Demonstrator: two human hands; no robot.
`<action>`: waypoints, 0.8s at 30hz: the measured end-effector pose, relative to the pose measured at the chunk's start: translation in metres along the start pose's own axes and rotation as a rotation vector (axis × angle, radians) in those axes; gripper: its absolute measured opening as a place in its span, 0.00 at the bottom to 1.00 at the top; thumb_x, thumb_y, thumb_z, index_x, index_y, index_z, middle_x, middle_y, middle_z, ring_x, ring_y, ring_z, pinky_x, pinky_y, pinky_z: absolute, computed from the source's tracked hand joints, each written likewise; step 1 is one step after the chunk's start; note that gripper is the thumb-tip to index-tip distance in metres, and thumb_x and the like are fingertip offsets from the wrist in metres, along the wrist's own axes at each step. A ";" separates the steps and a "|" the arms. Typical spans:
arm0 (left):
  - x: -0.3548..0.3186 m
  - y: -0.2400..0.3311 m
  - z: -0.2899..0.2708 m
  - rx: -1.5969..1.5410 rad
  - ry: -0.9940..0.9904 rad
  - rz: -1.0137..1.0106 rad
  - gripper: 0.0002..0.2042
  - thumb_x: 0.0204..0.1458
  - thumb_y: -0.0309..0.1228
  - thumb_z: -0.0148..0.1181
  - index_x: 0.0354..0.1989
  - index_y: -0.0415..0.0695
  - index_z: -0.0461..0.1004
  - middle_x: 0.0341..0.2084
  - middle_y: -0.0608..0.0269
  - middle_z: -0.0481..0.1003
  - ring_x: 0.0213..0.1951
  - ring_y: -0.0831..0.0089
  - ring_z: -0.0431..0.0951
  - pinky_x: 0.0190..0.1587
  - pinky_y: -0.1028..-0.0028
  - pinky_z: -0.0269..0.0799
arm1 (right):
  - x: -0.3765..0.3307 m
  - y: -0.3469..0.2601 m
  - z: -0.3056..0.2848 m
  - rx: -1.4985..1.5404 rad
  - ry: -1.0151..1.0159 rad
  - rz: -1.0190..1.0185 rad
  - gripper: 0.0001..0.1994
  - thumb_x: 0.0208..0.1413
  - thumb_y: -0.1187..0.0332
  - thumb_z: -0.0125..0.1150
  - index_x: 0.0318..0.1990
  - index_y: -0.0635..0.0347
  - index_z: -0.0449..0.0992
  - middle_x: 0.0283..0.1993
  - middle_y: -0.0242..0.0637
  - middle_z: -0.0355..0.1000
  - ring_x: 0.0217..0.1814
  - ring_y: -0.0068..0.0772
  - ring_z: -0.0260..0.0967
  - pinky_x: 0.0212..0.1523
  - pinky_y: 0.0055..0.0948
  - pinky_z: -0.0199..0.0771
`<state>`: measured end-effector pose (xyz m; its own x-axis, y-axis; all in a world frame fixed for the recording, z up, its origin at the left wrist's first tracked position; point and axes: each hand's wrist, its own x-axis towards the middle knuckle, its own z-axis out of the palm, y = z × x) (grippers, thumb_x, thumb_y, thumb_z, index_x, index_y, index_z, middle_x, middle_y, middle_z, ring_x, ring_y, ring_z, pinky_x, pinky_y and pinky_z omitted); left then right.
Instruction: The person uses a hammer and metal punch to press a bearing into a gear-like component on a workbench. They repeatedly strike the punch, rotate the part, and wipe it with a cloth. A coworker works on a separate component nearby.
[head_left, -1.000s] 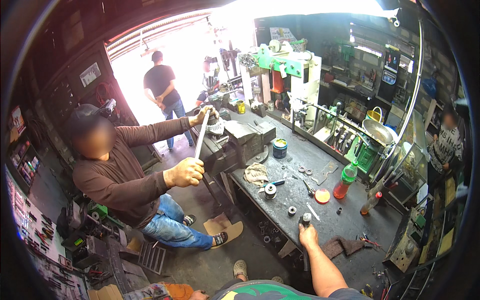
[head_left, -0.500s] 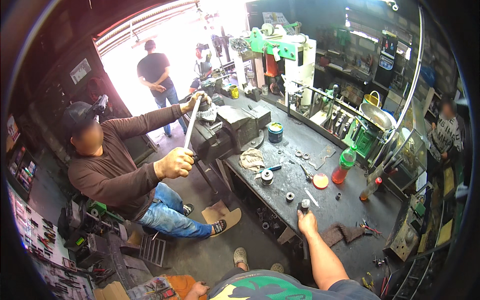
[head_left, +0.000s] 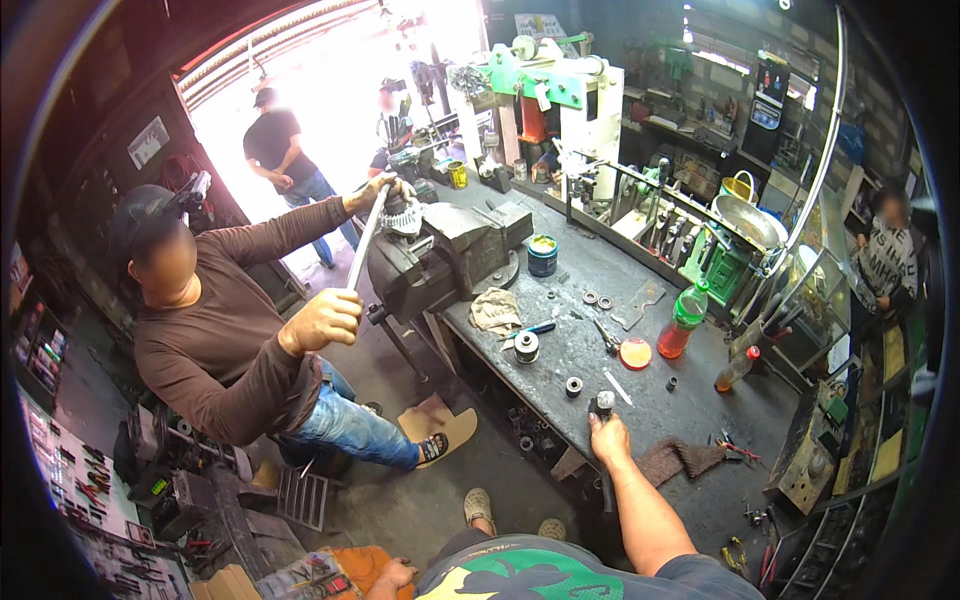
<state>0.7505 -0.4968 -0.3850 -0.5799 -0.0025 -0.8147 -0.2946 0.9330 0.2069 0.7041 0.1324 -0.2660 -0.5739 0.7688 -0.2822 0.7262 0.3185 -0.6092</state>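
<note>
The tool (head_left: 605, 401), with a pale metal head on a dark handle (head_left: 607, 492), stands roughly upright at the near edge of the tabletop (head_left: 770, 425), gripped in the right hand (head_left: 609, 438), whose fingers wrap it just below the head. The left hand (head_left: 398, 574) is low, near the bottom of the view, beside an orange pad (head_left: 362, 568); its fingers look curled, but I cannot tell whether they hold anything. Near the tool lie a bushing (head_left: 573, 386) and a white strip (head_left: 617, 387), with a brown rag (head_left: 683, 460) to the right of the hand and pliers (head_left: 740, 452) at the rag's far end. Farther in are a socket (head_left: 671, 383), a red lid (head_left: 635, 353), a canister (head_left: 526, 347), a crumpled cloth (head_left: 495, 311), two rings (head_left: 597, 300) and a blue tub (head_left: 541, 256). A green-topped bottle (head_left: 683, 322) of red liquid and a smaller red-capped bottle (head_left: 738, 370) stand on the right. Across the corner, a co-worker (head_left: 220, 300) in brown sleeves grips a long bar (head_left: 366, 240) with both hands by the vise (head_left: 450, 255). Beyond rises a green-and-white press (head_left: 535, 82).
</note>
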 end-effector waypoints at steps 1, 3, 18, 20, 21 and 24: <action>-0.001 0.000 0.001 -0.003 -0.005 -0.005 0.35 0.61 0.47 0.71 0.73 0.39 0.76 0.67 0.39 0.79 0.70 0.51 0.79 0.74 0.64 0.72 | -0.001 0.000 -0.001 0.004 0.005 0.001 0.33 0.70 0.43 0.65 0.61 0.72 0.79 0.57 0.72 0.81 0.64 0.73 0.79 0.66 0.60 0.78; -0.016 0.021 -0.008 -0.008 -0.021 -0.011 0.35 0.61 0.46 0.72 0.73 0.38 0.76 0.67 0.39 0.79 0.71 0.51 0.78 0.74 0.64 0.72 | 0.001 0.002 -0.001 -0.001 0.016 0.001 0.34 0.70 0.43 0.65 0.61 0.72 0.78 0.57 0.72 0.81 0.64 0.73 0.79 0.66 0.60 0.78; 0.026 0.008 -0.011 0.000 0.000 0.008 0.35 0.60 0.45 0.72 0.73 0.37 0.76 0.68 0.37 0.78 0.71 0.49 0.78 0.74 0.63 0.72 | 0.001 0.001 0.004 -0.013 0.021 -0.010 0.36 0.70 0.42 0.65 0.63 0.75 0.77 0.58 0.74 0.80 0.65 0.74 0.78 0.66 0.60 0.78; 0.030 0.007 -0.014 0.015 -0.007 0.015 0.35 0.60 0.45 0.72 0.72 0.37 0.76 0.68 0.37 0.78 0.71 0.49 0.78 0.74 0.63 0.72 | -0.001 -0.001 0.002 -0.023 0.007 -0.004 0.36 0.70 0.42 0.65 0.62 0.75 0.77 0.57 0.74 0.80 0.64 0.75 0.79 0.65 0.60 0.78; 0.032 0.005 -0.015 0.024 -0.013 0.019 0.36 0.60 0.46 0.72 0.72 0.37 0.76 0.68 0.36 0.78 0.71 0.49 0.78 0.74 0.62 0.72 | 0.000 -0.002 0.003 -0.030 0.012 -0.008 0.36 0.70 0.42 0.65 0.62 0.75 0.77 0.57 0.74 0.80 0.64 0.75 0.79 0.65 0.60 0.78; 0.044 0.003 -0.021 0.019 -0.033 0.039 0.36 0.60 0.46 0.71 0.72 0.37 0.76 0.68 0.37 0.78 0.71 0.50 0.78 0.74 0.62 0.72 | 0.000 0.001 0.005 -0.049 0.030 -0.012 0.35 0.70 0.43 0.65 0.61 0.75 0.78 0.56 0.74 0.80 0.62 0.75 0.79 0.64 0.60 0.79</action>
<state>0.7087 -0.5019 -0.4090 -0.5650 0.0456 -0.8238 -0.2580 0.9387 0.2288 0.7026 0.1301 -0.2708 -0.5720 0.7805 -0.2523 0.7373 0.3545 -0.5751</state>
